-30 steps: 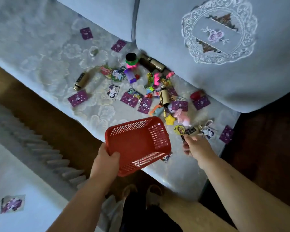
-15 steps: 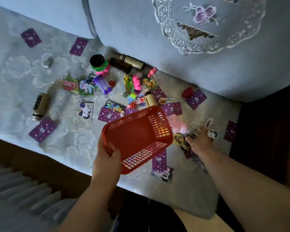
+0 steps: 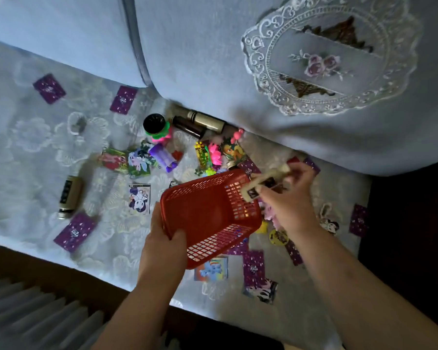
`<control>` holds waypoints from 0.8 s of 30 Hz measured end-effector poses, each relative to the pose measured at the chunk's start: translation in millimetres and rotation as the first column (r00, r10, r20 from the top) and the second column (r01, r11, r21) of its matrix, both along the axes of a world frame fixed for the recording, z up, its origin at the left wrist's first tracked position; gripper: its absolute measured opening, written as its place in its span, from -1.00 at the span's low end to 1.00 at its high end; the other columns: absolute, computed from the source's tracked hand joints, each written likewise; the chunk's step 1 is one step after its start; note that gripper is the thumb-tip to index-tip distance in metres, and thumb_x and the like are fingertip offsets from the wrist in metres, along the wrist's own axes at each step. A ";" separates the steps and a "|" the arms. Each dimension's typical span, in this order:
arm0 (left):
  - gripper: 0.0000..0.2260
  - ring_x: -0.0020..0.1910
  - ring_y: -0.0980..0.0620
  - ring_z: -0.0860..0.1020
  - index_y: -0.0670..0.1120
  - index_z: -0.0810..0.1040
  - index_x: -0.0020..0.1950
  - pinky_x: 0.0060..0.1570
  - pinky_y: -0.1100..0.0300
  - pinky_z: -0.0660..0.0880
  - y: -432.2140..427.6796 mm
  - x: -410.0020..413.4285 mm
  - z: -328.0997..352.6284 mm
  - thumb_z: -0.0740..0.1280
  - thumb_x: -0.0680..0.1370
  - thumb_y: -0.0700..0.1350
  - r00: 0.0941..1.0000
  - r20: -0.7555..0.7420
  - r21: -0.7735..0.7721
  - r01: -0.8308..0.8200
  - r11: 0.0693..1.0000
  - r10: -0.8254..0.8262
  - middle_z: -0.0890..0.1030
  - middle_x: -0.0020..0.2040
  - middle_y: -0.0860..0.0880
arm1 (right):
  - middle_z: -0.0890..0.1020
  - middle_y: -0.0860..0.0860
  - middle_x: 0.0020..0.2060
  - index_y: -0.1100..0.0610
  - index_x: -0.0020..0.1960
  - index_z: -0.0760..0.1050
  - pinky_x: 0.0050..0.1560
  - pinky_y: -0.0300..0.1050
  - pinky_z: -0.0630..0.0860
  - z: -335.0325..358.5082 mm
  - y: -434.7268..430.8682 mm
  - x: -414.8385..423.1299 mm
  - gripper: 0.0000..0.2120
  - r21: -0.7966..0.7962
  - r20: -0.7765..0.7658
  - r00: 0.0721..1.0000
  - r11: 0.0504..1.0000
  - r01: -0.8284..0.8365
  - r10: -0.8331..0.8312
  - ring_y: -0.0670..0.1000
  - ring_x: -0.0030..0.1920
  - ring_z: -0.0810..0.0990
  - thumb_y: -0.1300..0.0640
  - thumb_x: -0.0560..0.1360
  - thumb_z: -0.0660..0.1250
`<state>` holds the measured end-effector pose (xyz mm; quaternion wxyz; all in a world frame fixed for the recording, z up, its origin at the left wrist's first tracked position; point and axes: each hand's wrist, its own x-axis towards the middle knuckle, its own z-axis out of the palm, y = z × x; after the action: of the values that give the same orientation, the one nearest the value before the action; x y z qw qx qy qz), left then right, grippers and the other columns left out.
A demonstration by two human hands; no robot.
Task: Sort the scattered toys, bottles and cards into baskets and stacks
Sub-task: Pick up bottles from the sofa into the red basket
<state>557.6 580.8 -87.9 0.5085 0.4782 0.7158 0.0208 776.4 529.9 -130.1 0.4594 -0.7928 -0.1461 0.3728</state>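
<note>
Red basket (image 3: 208, 213): left hand (image 3: 162, 246) clasps its rim, unchanged. Right hand (image 3: 291, 198), earlier down among the toys (image 3: 210, 155), now pinches a blurred bottle (image 3: 266, 181) at the basket's far edge.

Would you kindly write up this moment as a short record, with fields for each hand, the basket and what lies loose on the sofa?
left hand: grips the near rim of the red basket, held tilted above the sofa seat
right hand: pinches a small bottle, motion-blurred, at the basket's far right rim
basket contents: nothing visible inside
loose bottles: gold bottle lying at left; pale bottle and dark bottle against the back cushion
loose cards: purple-backed cards scattered over the seat
</note>
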 end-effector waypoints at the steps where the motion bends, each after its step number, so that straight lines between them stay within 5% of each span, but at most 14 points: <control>1: -0.31 -0.03 -0.13 0.58 0.30 0.19 0.45 0.09 -0.12 0.52 1.4 -0.1 1.3 0.12 0.31 0.02 1.000 -0.006 -0.002 -0.006 1.000 0.006 0.62 0.05 -0.05 | 0.50 -0.07 0.00 -0.03 0.19 0.18 -0.32 -0.37 0.53 1.1 9.7 -7.8 -0.39 -0.016 0.024 0.995 0.996 -0.093 0.093 -0.12 -0.12 0.60 0.32 0.38 0.48; 6: -0.33 -0.06 -0.11 0.56 0.28 0.21 0.47 0.08 -0.07 0.52 11.2 -10.0 4.7 0.12 0.34 0.01 0.998 -0.032 -0.009 -0.052 0.999 0.052 0.61 0.05 -0.05 | 0.56 -0.04 -0.10 0.00 0.08 0.28 -0.25 -0.18 0.54 -22.5 46.9 -32.2 -0.62 -0.223 0.180 0.892 0.900 -0.374 0.415 -0.07 -0.18 0.61 0.14 0.43 0.45; 11: -0.46 -0.13 0.00 0.55 0.23 0.21 0.49 -0.03 0.03 0.52 15.6 -36.0 -2.9 0.21 0.53 -0.08 0.988 -0.076 0.000 -0.135 0.991 0.135 0.57 0.02 -0.01 | 0.59 0.02 -0.11 0.08 -0.01 0.41 -0.26 -0.16 0.52 -49.5 69.4 -24.6 -0.85 -0.240 0.223 0.923 0.935 -0.260 0.313 -0.04 -0.19 0.59 0.03 0.54 0.32; 15: -0.48 -0.17 0.04 0.53 0.19 0.25 0.48 -0.16 0.13 0.44 15.1 -53.1 -11.0 0.22 0.55 -0.12 0.976 -0.117 0.026 -0.179 0.983 0.181 0.59 0.04 -0.05 | 0.50 0.24 0.14 0.26 0.23 0.41 0.12 0.08 0.51 -95.4 88.7 -14.0 -0.60 -0.515 0.262 0.817 0.790 -0.332 0.514 0.24 0.12 0.53 0.10 0.48 0.39; 19: -0.48 -0.19 0.13 0.51 0.20 0.23 0.48 -0.27 0.20 0.39 13.5 -56.2 -14.0 0.22 0.56 -0.10 0.970 -0.113 0.024 -0.216 0.976 0.217 0.58 0.01 -0.02 | 0.51 0.21 0.26 0.21 0.39 0.30 0.26 0.07 0.41 -120.0 95.1 -11.6 -0.45 -0.651 0.312 0.643 0.650 -0.391 0.700 0.24 0.26 0.48 0.18 0.47 0.40; 22: -0.45 -0.19 0.15 0.50 0.22 0.18 0.51 -0.24 0.17 0.40 15.8 -56.0 -11.3 0.21 0.55 -0.11 0.967 -0.114 0.023 -0.227 0.974 0.228 0.57 0.02 -0.02 | 0.56 0.17 0.19 0.13 0.39 0.23 0.16 0.08 0.52 -101.9 93.7 -9.5 -0.34 -0.576 0.218 0.749 0.702 -0.419 0.626 0.25 0.16 0.56 0.07 0.41 0.47; 24: -0.38 -0.19 0.14 0.50 0.25 0.07 0.54 -0.28 0.20 0.40 17.2 -55.5 -6.3 0.21 0.56 -0.11 0.968 -0.103 0.012 -0.227 0.974 0.227 0.56 0.07 -0.04 | 0.57 0.15 0.17 0.01 0.39 0.15 0.01 0.13 0.60 -76.6 91.2 -10.0 -0.37 -0.436 0.239 0.826 0.817 -0.378 0.510 0.20 0.04 0.62 -0.03 0.46 0.40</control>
<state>502.0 598.0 -94.2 0.4650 0.3933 0.7913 0.0540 766.3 621.1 -206.7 0.1671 -0.8600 -0.3349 0.3469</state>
